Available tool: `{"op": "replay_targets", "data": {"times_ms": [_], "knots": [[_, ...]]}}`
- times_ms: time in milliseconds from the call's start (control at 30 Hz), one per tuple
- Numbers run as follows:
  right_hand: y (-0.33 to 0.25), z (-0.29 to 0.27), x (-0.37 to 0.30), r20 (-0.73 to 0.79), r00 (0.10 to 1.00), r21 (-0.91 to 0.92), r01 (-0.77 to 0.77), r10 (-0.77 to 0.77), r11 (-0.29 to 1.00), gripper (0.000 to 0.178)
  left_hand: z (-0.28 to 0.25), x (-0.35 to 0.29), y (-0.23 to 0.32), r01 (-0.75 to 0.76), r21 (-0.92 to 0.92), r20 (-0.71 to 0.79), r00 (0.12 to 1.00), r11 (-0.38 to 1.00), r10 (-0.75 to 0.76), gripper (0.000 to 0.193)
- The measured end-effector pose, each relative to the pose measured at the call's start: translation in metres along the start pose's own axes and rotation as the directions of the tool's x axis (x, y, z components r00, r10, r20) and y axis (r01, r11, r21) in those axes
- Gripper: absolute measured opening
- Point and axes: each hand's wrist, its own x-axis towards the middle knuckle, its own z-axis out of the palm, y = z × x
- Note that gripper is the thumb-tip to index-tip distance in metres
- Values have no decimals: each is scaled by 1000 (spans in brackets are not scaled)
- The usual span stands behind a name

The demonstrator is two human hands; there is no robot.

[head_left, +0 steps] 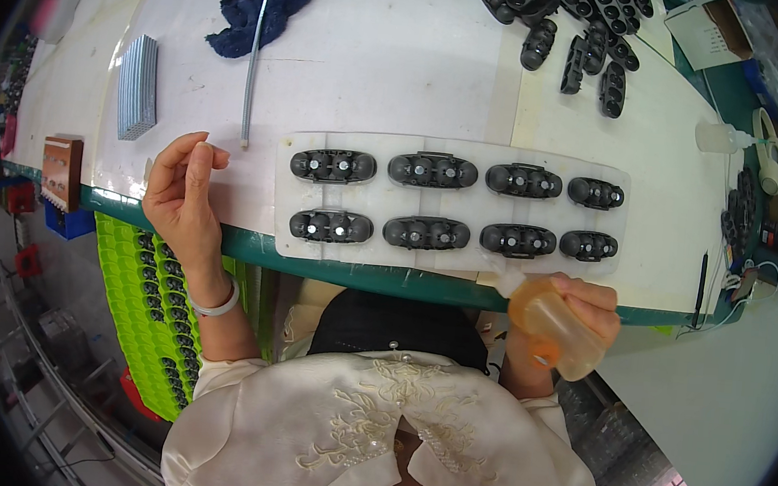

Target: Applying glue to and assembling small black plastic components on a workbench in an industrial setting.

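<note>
A white rectangular tray lies at the table's front edge, carrying two rows of black oval plastic parts, each with small bright round spots in the middle. At the tray's front right, my right hand is wrapped round a translucent orange-tinted squeeze bottle. The bottle is tilted, its pale nozzle pointing up and left toward the front row; I cannot tell whether it touches the tray. Left of the tray, my left hand hovers with loosely bent fingers, the thumb raised and nothing visible in it.
Several more black parts are heaped at the back right. A dark blue cloth, a thin rod and a stack of grey strips lie back left. Another bottle lies far right. Below left, a green tray holds more black parts.
</note>
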Motion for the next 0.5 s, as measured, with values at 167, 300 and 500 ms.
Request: {"op": "replay_targets", "data": {"times_ms": [167,300,500], "knots": [[1,-11,7,-74,996,-205,41,-58,978,30,0,0,-3,-4,21,3,1000,1000,4,14],[4,-18,8,-16,998,-127,52,-54,991,29,-2,1,-1,-28,27,2,1000,999,28,15],[6,-22,5,88,994,-53,68,-63,996,33,1,2,-2,-15,39,13,1000,999,14,16]]}}
